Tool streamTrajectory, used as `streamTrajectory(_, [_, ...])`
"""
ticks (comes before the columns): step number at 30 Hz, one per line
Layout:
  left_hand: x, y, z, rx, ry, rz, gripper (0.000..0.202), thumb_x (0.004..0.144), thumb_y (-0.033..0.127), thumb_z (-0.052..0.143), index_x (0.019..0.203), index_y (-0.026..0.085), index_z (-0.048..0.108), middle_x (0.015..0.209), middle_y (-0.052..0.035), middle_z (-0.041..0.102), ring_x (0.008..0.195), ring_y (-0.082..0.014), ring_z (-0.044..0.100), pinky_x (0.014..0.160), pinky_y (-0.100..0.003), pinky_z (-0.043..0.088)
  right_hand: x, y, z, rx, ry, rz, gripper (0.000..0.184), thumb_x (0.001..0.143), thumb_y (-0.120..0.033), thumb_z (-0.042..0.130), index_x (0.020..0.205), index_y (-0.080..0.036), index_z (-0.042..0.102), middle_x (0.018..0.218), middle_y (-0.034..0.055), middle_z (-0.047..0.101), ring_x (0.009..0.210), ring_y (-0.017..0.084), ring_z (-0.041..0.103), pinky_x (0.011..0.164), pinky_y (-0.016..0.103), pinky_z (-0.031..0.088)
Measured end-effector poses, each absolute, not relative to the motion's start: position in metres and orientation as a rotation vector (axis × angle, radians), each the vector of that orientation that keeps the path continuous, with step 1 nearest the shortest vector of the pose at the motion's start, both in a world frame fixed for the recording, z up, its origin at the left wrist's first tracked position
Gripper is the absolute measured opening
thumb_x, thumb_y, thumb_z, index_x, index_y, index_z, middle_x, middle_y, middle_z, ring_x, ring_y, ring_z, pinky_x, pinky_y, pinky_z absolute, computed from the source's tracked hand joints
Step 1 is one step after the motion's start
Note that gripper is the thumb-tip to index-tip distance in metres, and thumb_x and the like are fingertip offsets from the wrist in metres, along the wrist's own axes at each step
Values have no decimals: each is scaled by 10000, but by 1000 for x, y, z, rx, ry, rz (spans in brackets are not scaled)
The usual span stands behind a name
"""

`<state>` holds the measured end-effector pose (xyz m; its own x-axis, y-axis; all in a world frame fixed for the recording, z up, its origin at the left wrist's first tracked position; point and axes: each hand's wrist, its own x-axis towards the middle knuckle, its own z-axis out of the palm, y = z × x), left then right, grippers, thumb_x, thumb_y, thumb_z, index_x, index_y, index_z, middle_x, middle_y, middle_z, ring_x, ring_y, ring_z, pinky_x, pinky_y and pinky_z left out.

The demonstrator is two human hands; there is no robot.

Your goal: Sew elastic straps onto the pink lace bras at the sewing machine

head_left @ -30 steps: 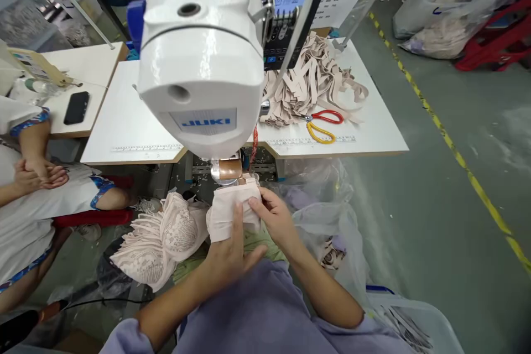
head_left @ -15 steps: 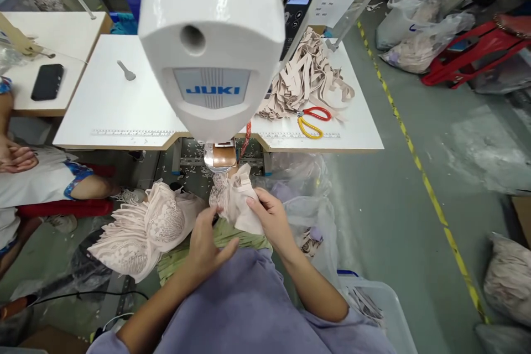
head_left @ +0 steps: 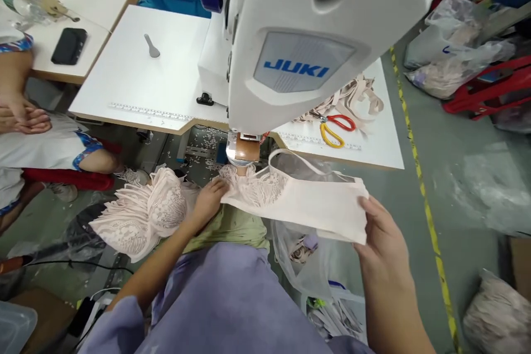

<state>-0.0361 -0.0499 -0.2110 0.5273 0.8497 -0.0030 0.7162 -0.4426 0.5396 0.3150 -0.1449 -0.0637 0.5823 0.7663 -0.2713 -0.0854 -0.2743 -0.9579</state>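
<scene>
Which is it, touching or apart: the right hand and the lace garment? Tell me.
Touching. The head view shows the right hand gripping the plain end of the garment, fingers folded over its edge; the left hand presses the lace end.

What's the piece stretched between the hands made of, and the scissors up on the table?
The garment looks like soft pale-pink fabric: open lace near the left hand, smooth matte knit toward the right hand, with a thin strap arching above. The scissors seem to have glossy plastic handles, one red, one yellow; their blades look like metal, but they are mostly hidden.
</scene>
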Motion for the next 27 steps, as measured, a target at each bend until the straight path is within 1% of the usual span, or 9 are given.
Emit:
streamTrajectory(4, [-33, -24, -200, 2292, 1404, 515, 491, 941, 101, 392, 1401, 199, 533, 1559, -117, 423, 1532, -286, 172, 1227, -590, 105, 364, -126, -111, -1827, -622, 777, 468, 741, -516, 681, 1067, -180, 689, 973, 80, 727, 796, 232, 674, 705, 357, 548])
streamTrajectory(6, [-22, -29, -202, 2295, 1392, 463, 516, 936, 109, 418, 1441, 197, 485, 1589, -132, 366, 1541, -292, 127, 1223, -593, 110, 373, -113, -141, -2067, -850, 732, 543, 791, -598, 582, 1074, -144, 674, 1036, 135, 715, 925, 271, 665, 804, 397, 534])
streamTrajectory(10, [-14, -63, -213, 2248, 1301, 263, 496, 858, 184, 585, 1350, 127, 550, 1507, -219, 449, 1444, -357, 358, 1153, -586, 307, 348, -92, -196, -2220, -1121, 775, 624, 663, -561, 744, 1055, -81, 665, 1189, 276, 639, 1205, 391, 550, 1042, 515, 402])
streamTrajectory(12, [-29, -81, -209, 2194, 1373, 244, 444, 870, 224, 590, 1302, 121, 577, 1433, -212, 527, 1353, -325, 480, 1109, -516, 394, 317, -85, -217, -2143, -1300, 861, 686, 633, -518, 782, 1149, -89, 639, 1297, 264, 588, 1301, 378, 482, 1118, 510, 340])
streamTrajectory(16, [-97, -108, -170, 2042, 1639, 205, 333, 955, 324, 492, 1236, 190, 608, 1217, -96, 672, 1101, -193, 633, 955, -303, 491, 247, -75, -235, -1837, -1746, 867, 698, 755, -536, 688, 1315, -140, 557, 1447, 206, 476, 1379, 335, 406, 1161, 515, 310])
streamTrajectory(20, [-179, -135, -127, 1725, 2232, 73, 397, 1002, 418, 344, 968, 160, 644, 915, -94, 686, 854, -209, 637, 764, -295, 466, 188, -67, -217, -1562, -1836, 791, 495, 871, -492, 598, 1259, -183, 596, 1310, 168, 582, 1275, 309, 504, 1107, 532, 381])
streamTrajectory(22, [-212, -151, -120, 1518, 2469, -41, 444, 974, 495, 374, 850, 152, 628, 819, -106, 666, 759, -232, 617, 653, -291, 409, 162, -67, -204, -1446, -1832, 896, 377, 899, -461, 589, 1171, -204, 637, 1195, 139, 642, 1178, 291, 567, 1044, 515, 445])
streamTrajectory(24, [-234, -165, -121, 1366, 2559, -146, 448, 919, 547, 462, 737, 162, 602, 723, -98, 644, 679, -233, 598, 583, -271, 337, 135, -73, -192, -1312, -1881, 1070, 294, 919, -432, 580, 1100, -213, 661, 1130, 119, 664, 1113, 273, 603, 991, 482, 486])
streamTrajectory(27, [-239, -180, -118, 1311, 2531, -209, 418, 923, 480, 459, 653, 179, 566, 659, -82, 623, 647, -216, 587, 564, -256, 274, 94, -85, -173, -1111, -1996, 1269, 252, 943, -386, 557, 1091, -215, 669, 1151, 117, 658, 1119, 253, 612, 986, 437, 490])
